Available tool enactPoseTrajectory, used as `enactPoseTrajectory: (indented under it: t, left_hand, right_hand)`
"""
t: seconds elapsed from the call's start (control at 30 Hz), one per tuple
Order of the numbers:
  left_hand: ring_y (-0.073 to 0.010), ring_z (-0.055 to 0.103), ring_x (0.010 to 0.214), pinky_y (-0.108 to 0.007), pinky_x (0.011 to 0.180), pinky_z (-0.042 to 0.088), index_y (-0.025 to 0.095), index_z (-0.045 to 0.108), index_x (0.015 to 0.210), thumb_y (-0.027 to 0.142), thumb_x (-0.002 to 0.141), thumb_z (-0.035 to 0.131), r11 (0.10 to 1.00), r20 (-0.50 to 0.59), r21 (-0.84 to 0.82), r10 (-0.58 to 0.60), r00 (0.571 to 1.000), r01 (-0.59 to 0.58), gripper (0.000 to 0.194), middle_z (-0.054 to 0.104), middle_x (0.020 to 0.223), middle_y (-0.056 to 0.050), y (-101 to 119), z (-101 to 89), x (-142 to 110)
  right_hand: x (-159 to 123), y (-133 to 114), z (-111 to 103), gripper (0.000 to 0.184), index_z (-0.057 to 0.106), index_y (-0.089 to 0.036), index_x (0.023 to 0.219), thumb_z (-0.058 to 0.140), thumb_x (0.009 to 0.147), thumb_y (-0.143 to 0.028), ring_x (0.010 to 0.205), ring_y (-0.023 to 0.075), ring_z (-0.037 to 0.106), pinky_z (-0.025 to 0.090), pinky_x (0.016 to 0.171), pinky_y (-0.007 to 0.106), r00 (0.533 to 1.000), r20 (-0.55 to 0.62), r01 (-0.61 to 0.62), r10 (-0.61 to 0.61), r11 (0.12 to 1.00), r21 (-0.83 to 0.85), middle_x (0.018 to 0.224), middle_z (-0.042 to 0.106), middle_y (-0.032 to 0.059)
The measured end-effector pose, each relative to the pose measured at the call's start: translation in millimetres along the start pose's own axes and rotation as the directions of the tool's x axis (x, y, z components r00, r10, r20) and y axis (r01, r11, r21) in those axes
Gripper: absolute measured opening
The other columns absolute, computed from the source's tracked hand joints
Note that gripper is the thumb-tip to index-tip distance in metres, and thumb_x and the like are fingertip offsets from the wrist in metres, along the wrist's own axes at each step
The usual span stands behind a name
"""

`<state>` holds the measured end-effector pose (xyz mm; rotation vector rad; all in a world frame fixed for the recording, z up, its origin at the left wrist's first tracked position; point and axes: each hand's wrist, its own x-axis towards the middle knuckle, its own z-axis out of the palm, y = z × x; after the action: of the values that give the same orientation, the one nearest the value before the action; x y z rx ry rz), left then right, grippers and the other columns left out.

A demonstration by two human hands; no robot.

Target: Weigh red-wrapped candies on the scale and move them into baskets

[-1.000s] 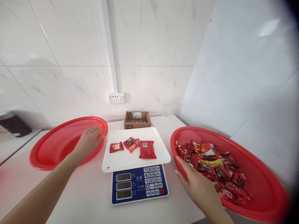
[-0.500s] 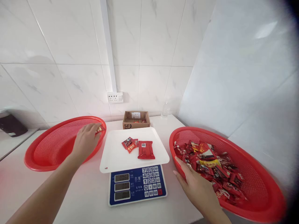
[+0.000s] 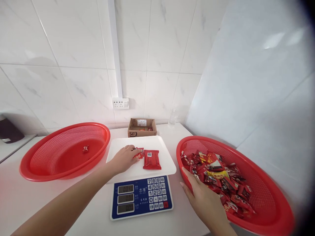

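Note:
My left hand [image 3: 124, 158] is over the white weighing tray [image 3: 159, 142], fingers bent onto a small dark-and-red snack packet that they partly cover. A small red packet [image 3: 139, 154] shows beside its fingertips. To the right lies a larger red packet [image 3: 152, 159] with a white barcode label. My right hand [image 3: 203, 200] holds the near rim of the right red basket [image 3: 268, 196], its thumb outside the rim; some fingers are hidden. That basket is heaped with red snack packets [image 3: 221, 177]. One small packet [image 3: 85, 149] lies inside the left red basket [image 3: 66, 131].
Below the tray is the scale's blue keypad panel [image 3: 142, 196] with three displays. Behind the tray sit a cardboard box [image 3: 142, 131] and a clear container [image 3: 173, 118]. A dark object [image 3: 10, 131] lies at the far left. A tiled wall with a socket [image 3: 120, 103] closes the back.
My left hand has moved right from the left basket to the tray packets. The packet it held now lies in that basket. My right hand stays on the right basket's rim.

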<state>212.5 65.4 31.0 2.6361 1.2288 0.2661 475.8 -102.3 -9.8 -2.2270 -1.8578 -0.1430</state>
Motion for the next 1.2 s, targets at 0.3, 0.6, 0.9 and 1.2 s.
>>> enactPoseTrajectory:
  t: [0.3,0.6,0.9,1.2]
  left_hand:
    - [-0.0185,0.058,0.094,-0.030,0.085,0.048,0.025,0.062,0.100,0.032,0.082,0.049,0.992,-0.145,-0.048,-0.124,0.982,0.118,0.023,0.055,0.105,-0.005,-20,-23.0,-18]
    - [-0.0419,0.034,0.126,-0.061,0.095,0.038,0.017,0.049,0.122,0.042,0.088,0.038,0.904,-0.488,0.024,-0.362,0.794,0.427,0.043,0.040,0.133,-0.017,-72,-79.6,-55]
    - [-0.0225,0.032,0.137,-0.041,0.110,0.033,0.024,0.047,0.130,0.034,0.090,0.039,0.999,-0.074,0.001,0.034,0.997,-0.034,0.042,0.047,0.140,-0.005,-3,-2.9,3]
    - [-0.0210,0.063,0.098,-0.035,0.085,0.050,0.021,0.063,0.107,0.016,0.085,0.035,0.997,-0.024,-0.044,0.061,0.998,-0.062,0.036,0.063,0.107,-0.008,6,8.9,19]
  right_hand:
    - [1,0,2,0.049,0.049,-0.023,0.136,0.028,0.094,-0.038,0.105,0.0234,0.064,0.056,0.069,0.033,1.000,0.020,-0.013,0.013,1.000,-0.004,0.129,0.060,0.0059]
    - [1,0,1,0.048,0.050,-0.022,0.134,0.029,0.094,-0.037,0.107,0.0240,0.063,0.057,0.069,0.033,1.000,0.005,0.000,0.000,1.000,-0.001,0.127,0.061,0.0059]
    - [0,-3,1,0.046,0.053,-0.023,0.132,0.032,0.093,-0.036,0.099,0.0236,0.067,0.057,0.067,0.033,0.999,-0.035,0.006,-0.007,1.000,-0.014,0.123,0.064,0.0069]
    - [-1,-3,0,0.047,0.051,-0.021,0.134,0.032,0.093,-0.034,0.099,0.0245,0.067,0.057,0.069,0.034,0.999,-0.035,0.020,-0.021,0.999,-0.028,0.121,0.065,0.0082]
